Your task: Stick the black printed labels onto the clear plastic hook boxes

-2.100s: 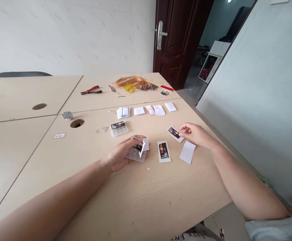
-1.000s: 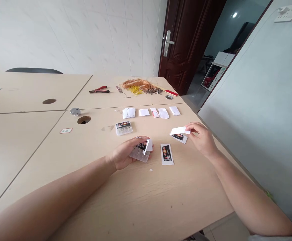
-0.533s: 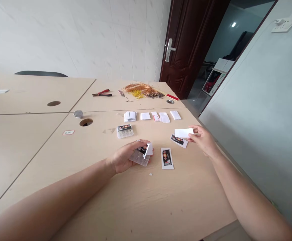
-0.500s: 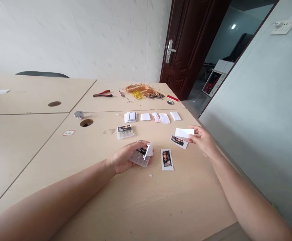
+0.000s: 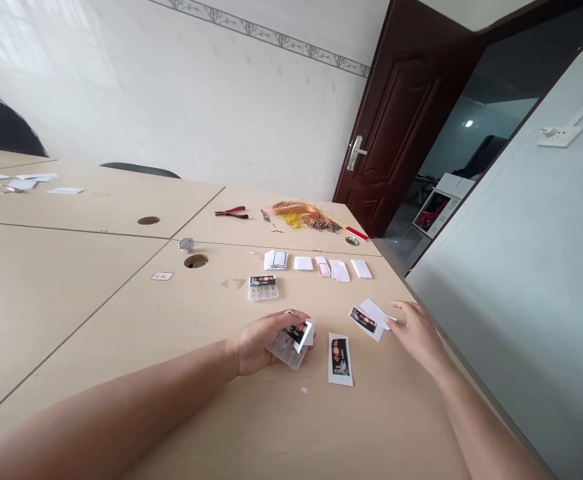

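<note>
In my left hand (image 5: 259, 343) is a small clear plastic box (image 5: 287, 355), gripped with the thumb across the top. A black printed label (image 5: 299, 329) lies on the box, and a white piece of paper sticks up at its right edge. My right hand (image 5: 415, 328) is over the table at the right, thumb and forefinger apart. Its thumb tip is at the edge of a blank white paper slip (image 5: 374, 311), which overlaps another black printed label (image 5: 363, 320). One more label on white backing (image 5: 340, 359) lies between the hands.
Behind the hands stands a second labelled clear box (image 5: 263, 288). Stacks of white cards (image 5: 276, 260) form a row past it. Red-handled pliers (image 5: 231, 212) and a bundle of copper-coloured strands (image 5: 304, 213) lie farther back. A round hole (image 5: 196, 261) opens in the tabletop.
My right hand has lowered the white slip onto the label at the right, and its fingers have parted. The left hand still grips the box. The view has tilted up and left.
</note>
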`<state>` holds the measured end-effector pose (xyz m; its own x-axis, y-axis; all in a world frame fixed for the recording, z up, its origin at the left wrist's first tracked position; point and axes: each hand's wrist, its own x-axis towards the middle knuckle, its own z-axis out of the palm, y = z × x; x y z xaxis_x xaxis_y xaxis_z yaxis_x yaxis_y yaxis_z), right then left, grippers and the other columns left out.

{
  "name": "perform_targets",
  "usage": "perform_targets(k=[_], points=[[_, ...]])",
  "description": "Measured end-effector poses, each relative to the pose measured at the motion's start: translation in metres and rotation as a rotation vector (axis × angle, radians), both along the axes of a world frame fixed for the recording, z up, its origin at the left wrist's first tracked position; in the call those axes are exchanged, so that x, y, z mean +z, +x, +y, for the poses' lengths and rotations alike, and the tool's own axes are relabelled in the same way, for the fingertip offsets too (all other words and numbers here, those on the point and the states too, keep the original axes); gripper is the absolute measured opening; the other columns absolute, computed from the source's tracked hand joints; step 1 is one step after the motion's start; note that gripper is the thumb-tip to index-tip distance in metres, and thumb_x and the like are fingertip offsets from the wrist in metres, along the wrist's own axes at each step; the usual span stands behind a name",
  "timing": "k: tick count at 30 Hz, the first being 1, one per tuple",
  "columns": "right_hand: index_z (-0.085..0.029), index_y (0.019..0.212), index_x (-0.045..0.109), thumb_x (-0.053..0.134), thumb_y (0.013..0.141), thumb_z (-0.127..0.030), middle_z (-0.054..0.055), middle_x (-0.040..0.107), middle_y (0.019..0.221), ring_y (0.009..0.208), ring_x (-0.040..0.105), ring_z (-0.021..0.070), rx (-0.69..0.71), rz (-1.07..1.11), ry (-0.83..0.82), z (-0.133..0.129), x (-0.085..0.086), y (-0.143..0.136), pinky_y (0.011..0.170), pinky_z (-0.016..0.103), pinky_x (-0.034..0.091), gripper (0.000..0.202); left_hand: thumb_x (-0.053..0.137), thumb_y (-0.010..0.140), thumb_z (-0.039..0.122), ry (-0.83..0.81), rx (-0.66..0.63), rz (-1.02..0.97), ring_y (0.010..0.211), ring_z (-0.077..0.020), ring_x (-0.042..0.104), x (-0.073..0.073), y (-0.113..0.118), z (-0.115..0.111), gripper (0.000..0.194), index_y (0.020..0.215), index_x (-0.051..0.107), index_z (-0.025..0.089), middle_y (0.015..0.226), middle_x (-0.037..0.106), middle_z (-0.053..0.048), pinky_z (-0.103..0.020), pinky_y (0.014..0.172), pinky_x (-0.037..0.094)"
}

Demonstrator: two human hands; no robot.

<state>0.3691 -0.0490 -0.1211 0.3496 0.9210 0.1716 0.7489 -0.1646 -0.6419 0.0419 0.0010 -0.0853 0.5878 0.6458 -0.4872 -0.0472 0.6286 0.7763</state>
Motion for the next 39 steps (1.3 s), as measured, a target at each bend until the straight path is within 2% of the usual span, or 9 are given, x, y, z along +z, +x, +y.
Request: perform_targets(k=[4, 8, 10, 13, 17, 23, 30, 33, 39], points=[[-0.022, 0.13, 0.063, 0.068, 0.095, -0.035, 0.011, 0.048, 0.153, 0.143, 0.041, 0.0338, 0.199, -0.144, -0.027, -0.013, 0.012, -0.037, 0.117, 0.062, 0.033, 0.037, 0.065, 0.092, 0.032, 0.017, -0.013, 0.016, 0.064, -0.0165, 0.068, 0.001, 0.0, -0.002, 0.017, 0.096, 0.062, 0.016, 0.078, 0.072, -0.002, -0.03, 0.065, 0.053], [-0.029, 0.134, 0.065, 0.081, 0.081, -0.041, 0.011, 0.038, 0.163, 0.155, 0.017, 0.0419, 0.388, -0.2, -0.2, -0.03, 0.022, -0.079, 0.12, 0.072, 0.014, 0.056, 0.057, 0.099, 0.03, 0.027, -0.023, 0.025, 0.065, -0.0152, 0.067, 0.001, 0.0, -0.003, 0.015, 0.1, 0.061, 0.015, 0.079, 0.07, -0.001, -0.029, 0.066, 0.053], [-0.033, 0.13, 0.069, 0.083, 0.078, -0.038, 0.009, 0.032, 0.167, 0.157, 0.007, 0.0426, 0.418, -0.222, -0.266, -0.035, 0.027, -0.087, 0.12, 0.073, 0.005, 0.054, 0.055, 0.1, 0.029, 0.03, -0.028, 0.025, 0.065, -0.0154, 0.067, 0.001, -0.001, -0.002, 0.015, 0.1, 0.061, 0.015, 0.079, 0.07, -0.001, -0.03, 0.067, 0.053], [-0.034, 0.127, 0.071, 0.076, 0.085, -0.035, 0.007, 0.03, 0.168, 0.157, 0.003, 0.0407, 0.423, -0.24, -0.331, -0.034, 0.033, -0.082, 0.12, 0.073, 0.005, 0.042, 0.056, 0.099, 0.03, 0.031, -0.032, 0.02, 0.065, -0.0158, 0.067, 0.001, -0.001, -0.002, 0.015, 0.099, 0.061, 0.016, 0.079, 0.071, -0.001, -0.03, 0.068, 0.053], [-0.031, 0.138, 0.063, 0.065, 0.095, -0.029, 0.008, 0.032, 0.167, 0.157, 0.007, 0.0377, 0.426, -0.259, -0.339, -0.028, 0.034, -0.072, 0.121, 0.071, 0.009, 0.043, 0.061, 0.094, 0.032, 0.028, -0.022, 0.012, 0.065, -0.0166, 0.068, 0.0, -0.001, -0.001, 0.015, 0.096, 0.061, 0.017, 0.077, 0.071, -0.001, -0.031, 0.069, 0.053], [-0.026, 0.149, 0.048, 0.068, 0.095, -0.027, 0.011, 0.037, 0.163, 0.154, 0.023, 0.0379, 0.428, -0.273, -0.266, -0.024, 0.027, -0.069, 0.12, 0.07, 0.021, 0.058, 0.071, 0.084, 0.036, 0.031, -0.017, 0.008, 0.066, -0.0181, 0.069, 0.0, -0.001, -0.002, 0.025, 0.096, 0.06, 0.018, 0.077, 0.072, -0.002, -0.031, 0.07, 0.052], [-0.018, 0.113, 0.068, 0.067, 0.096, -0.031, 0.009, 0.062, 0.133, 0.126, 0.057, 0.028, 0.419, -0.3, -0.133, -0.023, 0.02, -0.068, 0.106, 0.053, 0.048, 0.021, 0.07, 0.084, 0.036, 0.037, -0.027, 0.007, 0.065, -0.0177, 0.068, 0.0, -0.001, -0.001, 0.024, 0.095, 0.06, 0.018, 0.077, 0.073, -0.002, -0.031, 0.07, 0.052], [-0.018, 0.101, 0.07, 0.066, 0.097, -0.031, 0.008, 0.067, 0.123, 0.117, 0.061, 0.0245, 0.444, -0.32, -0.115, -0.023, 0.018, -0.07, 0.102, 0.049, 0.051, 0.014, 0.071, 0.084, 0.036, 0.044, -0.031, 0.002, 0.064, -0.0173, 0.067, 0.001, -0.001, -0.002, 0.023, 0.094, 0.06, 0.018, 0.076, 0.072, -0.002, -0.03, 0.069, 0.051], [-0.018, 0.097, 0.07, 0.063, 0.099, -0.031, 0.006, 0.071, 0.11, 0.108, 0.065, 0.0218, 0.51, -0.324, -0.065, -0.019, 0.01, -0.072, 0.097, 0.045, 0.053, 0.015, 0.066, 0.088, 0.034, 0.041, -0.04, 0.009, 0.064, -0.0171, 0.067, 0.002, 0.0, -0.002, 0.019, 0.095, 0.059, 0.017, 0.076, 0.072, -0.002, -0.03, 0.068, 0.05]])
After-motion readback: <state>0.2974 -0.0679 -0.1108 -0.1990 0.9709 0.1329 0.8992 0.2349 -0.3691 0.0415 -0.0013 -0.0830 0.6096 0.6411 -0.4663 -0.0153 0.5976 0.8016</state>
